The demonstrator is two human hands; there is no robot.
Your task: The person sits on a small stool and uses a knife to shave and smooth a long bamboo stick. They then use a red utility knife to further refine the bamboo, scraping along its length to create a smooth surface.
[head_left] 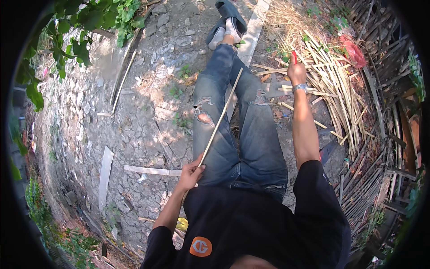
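My left hand (191, 175) is closed round a long, thin bamboo strip (219, 121) beside my hip. The strip slants up and away across my legs, its far end lying over my knees. Out to the right, my right hand (296, 73) is closed on a slim red object (294, 55). Only a short red part sticks out beyond the fist, so its kind is unclear. Beyond and beside that hand lies a loose pile of split bamboo strips (336, 89). My legs in torn jeans (215, 94) are stretched out ahead, ankles crossed.
A pale board (254, 33) runs under my legs. Flat wooden slats (105, 175) and a thin stick (124, 82) lie on rubble-strewn ground to the left. Leafy branches (80, 22) hang at the far left. Stacked poles (376, 40) line the right, near a red plastic bag (352, 51).
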